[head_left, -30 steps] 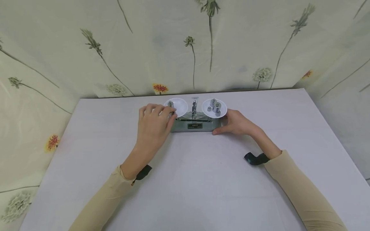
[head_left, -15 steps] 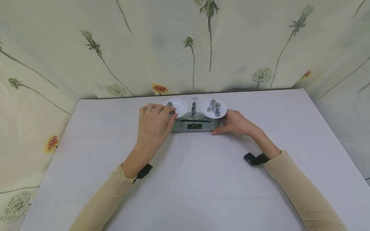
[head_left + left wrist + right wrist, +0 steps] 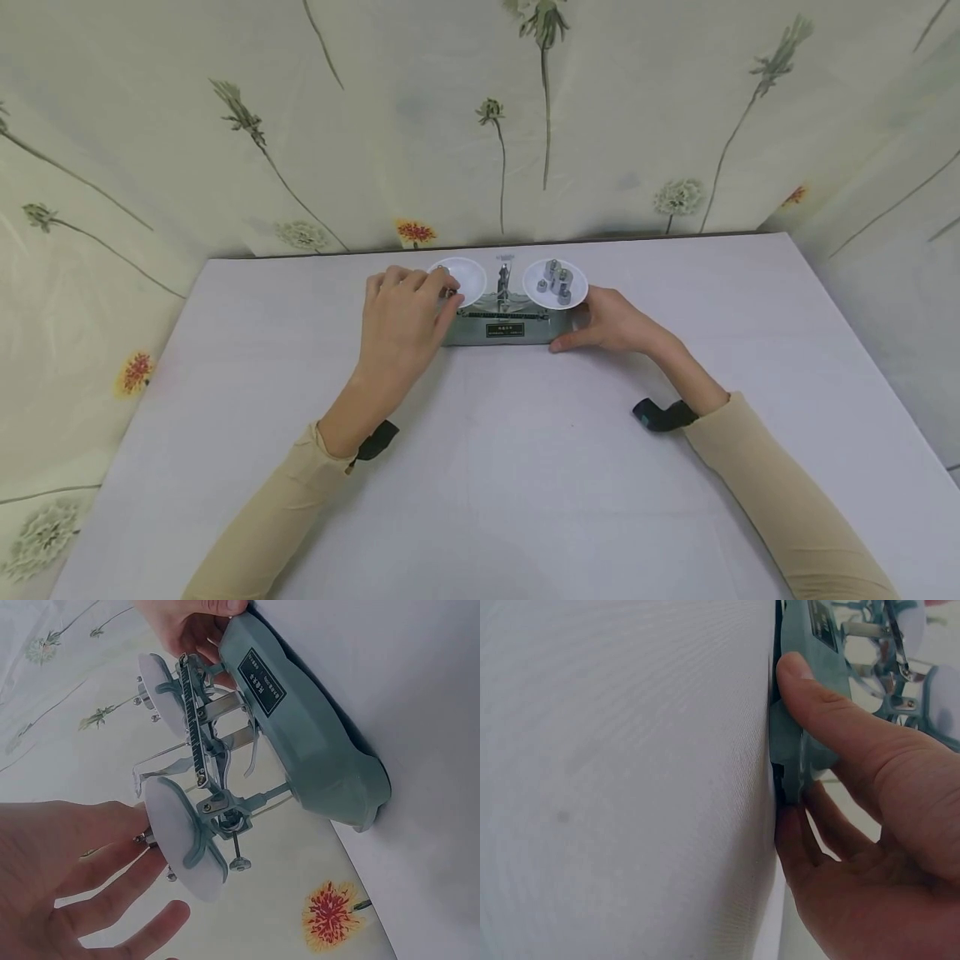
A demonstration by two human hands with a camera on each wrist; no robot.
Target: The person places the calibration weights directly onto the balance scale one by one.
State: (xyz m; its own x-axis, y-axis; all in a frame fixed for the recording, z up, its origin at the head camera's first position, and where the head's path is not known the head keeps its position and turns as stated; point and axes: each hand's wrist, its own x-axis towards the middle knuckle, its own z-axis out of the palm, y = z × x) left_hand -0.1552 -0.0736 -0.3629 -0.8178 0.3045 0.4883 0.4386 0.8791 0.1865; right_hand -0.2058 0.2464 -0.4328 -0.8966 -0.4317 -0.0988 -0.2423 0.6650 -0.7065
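A green balance scale with two white pans stands near the table's back edge. At its left pan, my left hand pinches a small metal weight between thumb and fingers; the other fingers spread loosely. Another small weight shows on that pan in the left wrist view. My right hand grips the right end of the scale's base, thumb on the front and fingers behind. Several metal weights stand on the right pan.
A white cloth covers the table. Behind the table hangs a flower-printed curtain, close to the scale. Black straps with dark devices sit at both wrists.
My left hand has shifted very slightly right, and its fingers now cover more of the weights on the left pan. The right hand and the scale have stayed in place.
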